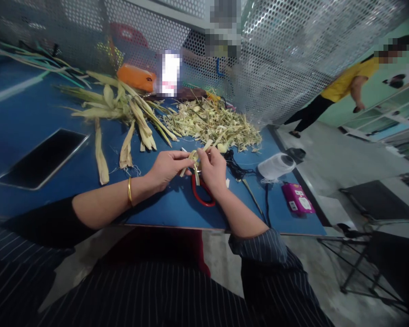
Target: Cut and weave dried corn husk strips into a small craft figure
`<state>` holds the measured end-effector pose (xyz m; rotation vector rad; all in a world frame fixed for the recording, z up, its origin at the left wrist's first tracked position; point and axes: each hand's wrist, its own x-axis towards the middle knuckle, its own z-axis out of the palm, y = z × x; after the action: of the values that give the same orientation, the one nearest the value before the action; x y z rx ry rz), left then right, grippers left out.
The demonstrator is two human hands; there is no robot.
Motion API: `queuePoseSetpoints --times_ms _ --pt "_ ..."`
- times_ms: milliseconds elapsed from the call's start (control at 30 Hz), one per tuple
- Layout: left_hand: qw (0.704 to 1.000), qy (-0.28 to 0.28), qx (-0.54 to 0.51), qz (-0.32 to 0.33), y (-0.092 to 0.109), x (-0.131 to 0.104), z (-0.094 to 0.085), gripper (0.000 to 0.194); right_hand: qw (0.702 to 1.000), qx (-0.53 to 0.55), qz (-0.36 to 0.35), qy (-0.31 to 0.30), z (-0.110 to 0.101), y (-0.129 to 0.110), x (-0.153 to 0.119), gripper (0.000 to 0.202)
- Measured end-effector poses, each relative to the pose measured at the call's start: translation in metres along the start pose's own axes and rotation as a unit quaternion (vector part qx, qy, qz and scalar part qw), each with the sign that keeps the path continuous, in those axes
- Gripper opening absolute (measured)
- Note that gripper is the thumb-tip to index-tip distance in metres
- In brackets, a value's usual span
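Pale strips of corn husk point(196, 173) are pinched between my left hand point(167, 169) and my right hand point(213, 169), just above the blue table. The fingertips of both hands nearly meet around the strips, so part of them is hidden. Beneath my right hand lie red-handled scissors point(202, 196), mostly covered by the hand. Beyond my hands spreads a heap of shredded husk bits point(214, 121). Longer whole corn husks point(122, 106) lie to the left of that heap. A tangle of black cord point(236, 165) rests right of my right hand.
A white thread spool point(276, 166) and a purple packet point(298, 199) stand at the table's right. A dark tablet-like slab point(42, 159) lies at left. An orange item point(136, 77) and a lit phone point(170, 72) are behind. A person in yellow point(349, 81) is beyond a perforated metal screen point(276, 59).
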<state>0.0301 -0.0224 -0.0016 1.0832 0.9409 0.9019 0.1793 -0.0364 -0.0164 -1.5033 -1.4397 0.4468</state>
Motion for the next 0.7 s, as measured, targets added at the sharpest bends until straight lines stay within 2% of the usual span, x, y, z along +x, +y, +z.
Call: queuePoseSetpoints --times_ms 133,267,333,400,500,567,700 --pt "0.999 0.028 -0.032 -0.013 0.007 0.009 -0.01 0.018 0.983 0.147 0.06 -0.093 -0.017 -0.005 0.003 0.022" --pt "0.998 0.033 -0.05 -0.029 0.011 0.014 -0.018 0.014 0.955 0.208 0.018 -0.212 -0.034 -0.011 0.006 0.019" --pt "0.998 0.024 -0.041 -0.031 0.011 0.014 -0.02 0.013 0.941 0.228 0.003 -0.251 -0.036 -0.013 0.006 0.021" --pt "0.999 0.012 -0.024 -0.026 0.011 0.012 -0.02 0.011 0.945 0.224 -0.008 -0.238 -0.035 -0.014 0.006 0.019" --pt "1.0 -0.007 0.004 -0.015 0.012 0.008 -0.016 0.01 0.975 0.176 -0.05 -0.13 -0.029 -0.015 0.005 0.008" --pt "1.0 -0.018 0.017 -0.008 0.012 0.005 -0.013 0.011 0.981 0.167 -0.067 -0.07 -0.024 -0.016 0.004 0.011" --pt "0.999 -0.029 0.031 -0.009 0.011 0.003 -0.007 0.014 0.972 0.217 -0.008 -0.085 -0.017 -0.016 0.002 0.011"
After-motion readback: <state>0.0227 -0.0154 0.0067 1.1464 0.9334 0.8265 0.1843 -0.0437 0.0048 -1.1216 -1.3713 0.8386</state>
